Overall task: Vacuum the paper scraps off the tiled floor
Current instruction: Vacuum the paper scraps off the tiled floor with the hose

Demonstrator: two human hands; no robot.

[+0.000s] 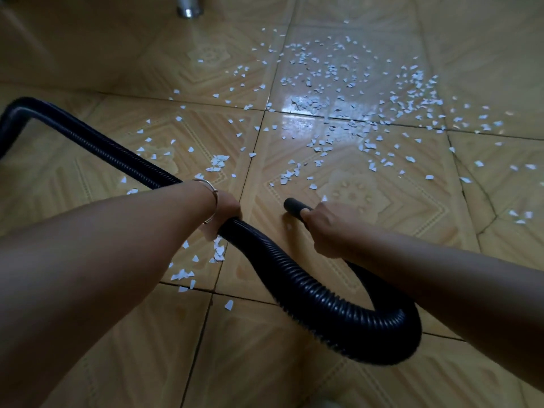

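A black ribbed vacuum hose (297, 278) loops across the floor from the far left, under my arms, and curves back up to a smooth black nozzle (294, 208). My right hand (326, 228) grips the hose just behind the nozzle, whose tip is low over a patterned tile. My left hand (225, 214), with a thin bangle on the wrist, grips the hose further back. White paper scraps (332, 92) lie scattered over the tan tiled floor (397, 201), thickest ahead and to the right of the nozzle. A few more paper scraps lie below my left wrist.
A shiny metal leg or pipe base (188, 7) stands at the top left. Bright glare lies on the tiles in the middle of the scraps. A cracked tile (471, 189) is at the right.
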